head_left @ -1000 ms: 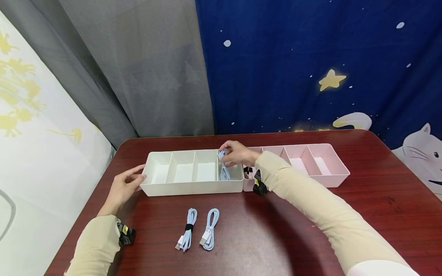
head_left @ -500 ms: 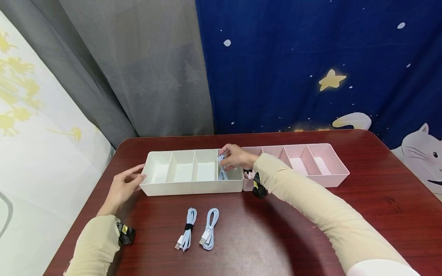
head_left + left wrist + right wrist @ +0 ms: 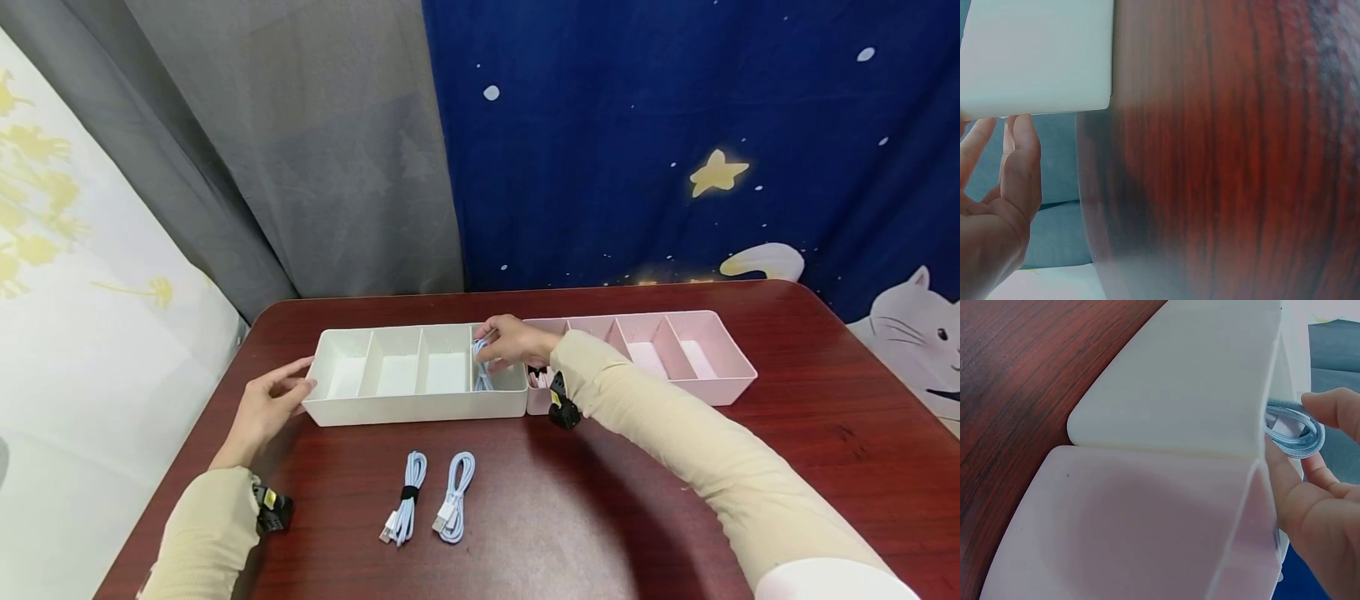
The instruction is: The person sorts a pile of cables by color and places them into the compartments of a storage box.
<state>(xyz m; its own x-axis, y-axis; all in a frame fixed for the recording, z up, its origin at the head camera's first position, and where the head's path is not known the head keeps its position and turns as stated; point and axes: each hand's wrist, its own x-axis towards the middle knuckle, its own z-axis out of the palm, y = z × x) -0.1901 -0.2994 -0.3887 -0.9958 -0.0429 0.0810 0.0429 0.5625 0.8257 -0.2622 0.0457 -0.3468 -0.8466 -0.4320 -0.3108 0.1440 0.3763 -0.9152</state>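
My right hand point(image 3: 514, 342) reaches into the rightmost compartment of a white divided organizer box point(image 3: 416, 409) and holds a coiled light-blue USB cable point(image 3: 482, 377) there. In the right wrist view the thumb and fingers pinch the cable's loop point(image 3: 1310, 440) near the compartment wall; its lower part is hidden by the box. At the box's left end, my left hand point(image 3: 264, 408) rests its fingertips against the end wall, fingers fairly straight in the left wrist view. Two more coiled light-blue cables lie in front on the table: one with a black strap point(image 3: 409, 494), one without a visible strap point(image 3: 454, 500).
A pink divided organizer box point(image 3: 708, 392) abuts the white box on the right. In its leftmost compartment lie pale cables with a black strap point(image 3: 537, 377), partly hidden by my right wrist. Beyond the table point(image 3: 330, 517) hang grey and blue curtains.
Over the last second my right hand has lowered slightly into the compartment with the cable, still gripping it. The left hand and both boxes stay where they were.
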